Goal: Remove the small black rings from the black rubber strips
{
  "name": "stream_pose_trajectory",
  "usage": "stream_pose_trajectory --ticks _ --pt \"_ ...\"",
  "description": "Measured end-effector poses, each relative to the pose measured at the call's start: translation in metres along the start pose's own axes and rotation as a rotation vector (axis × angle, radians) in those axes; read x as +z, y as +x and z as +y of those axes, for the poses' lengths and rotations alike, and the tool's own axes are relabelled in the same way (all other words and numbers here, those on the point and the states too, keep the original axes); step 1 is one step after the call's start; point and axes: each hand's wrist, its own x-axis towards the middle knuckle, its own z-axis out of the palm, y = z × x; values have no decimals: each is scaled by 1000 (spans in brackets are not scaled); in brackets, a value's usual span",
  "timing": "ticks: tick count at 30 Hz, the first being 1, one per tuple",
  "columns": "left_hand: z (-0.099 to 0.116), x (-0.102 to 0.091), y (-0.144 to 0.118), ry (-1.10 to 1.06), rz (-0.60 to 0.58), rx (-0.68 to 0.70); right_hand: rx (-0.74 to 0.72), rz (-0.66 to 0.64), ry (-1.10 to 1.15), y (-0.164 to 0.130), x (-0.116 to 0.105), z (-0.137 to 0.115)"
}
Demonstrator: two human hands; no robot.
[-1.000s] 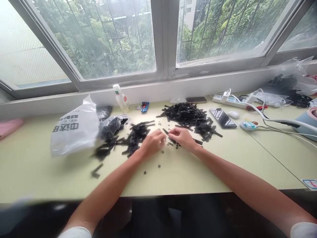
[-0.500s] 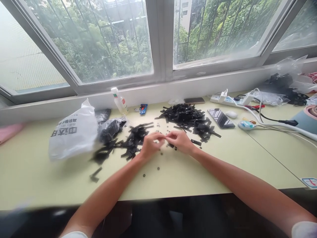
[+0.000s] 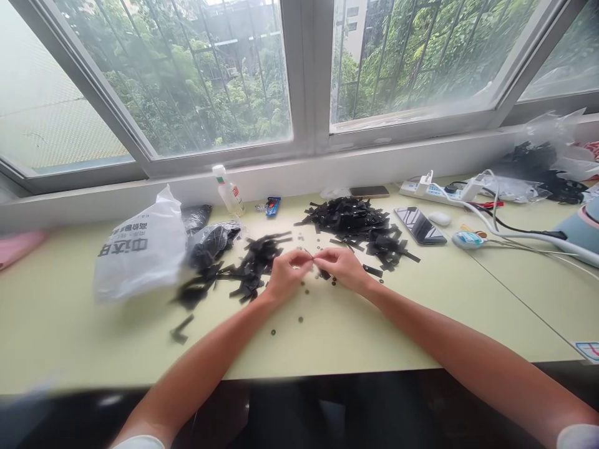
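Note:
My left hand (image 3: 289, 273) and my right hand (image 3: 345, 268) meet fingertip to fingertip above the pale green table (image 3: 355, 337). Both are closed in a pinch; whatever sits between the fingertips is too small to make out. To the left of my left hand lies a loose heap of black fabric strips (image 3: 255, 259). Beyond my right hand spreads a larger pile of black strips (image 3: 349, 215). Small dark round pieces, one of them a small disc (image 3: 301, 319), are scattered around and below the hands. A single black strip (image 3: 372, 270) rests beside my right wrist.
On the left stand a white plastic bag (image 3: 140, 249) and a clear bottle (image 3: 229, 192). A blue packet (image 3: 272, 206) lies near the sill. On the right are a phone (image 3: 420, 226), a white mouse (image 3: 439, 218), and a power strip (image 3: 433, 192) with cables.
The view has shifted very slightly. Both hands stay pinched together at the same spot, with hardly any movement of the fingers.

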Motion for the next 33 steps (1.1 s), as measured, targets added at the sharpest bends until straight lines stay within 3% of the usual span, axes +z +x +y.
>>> stream_pose_trajectory --ticks 7,13,24,28,33 --pt "-11 -4 6 -79 -38 -164 -6 -4 13 1 -2 -4" --pt "-9 -4 4 -11 -74 -70 -26 -30 2 0 -3 0" --pt "-2 -5 0 132 -119 -25 -42 -76 -95 1 -4 6" --pt "-2 -12 4 281 -119 71 -40 -41 -96 4 -7 6" --pt "-20 -36 15 706 80 154 10 181 -111 10 -17 10"
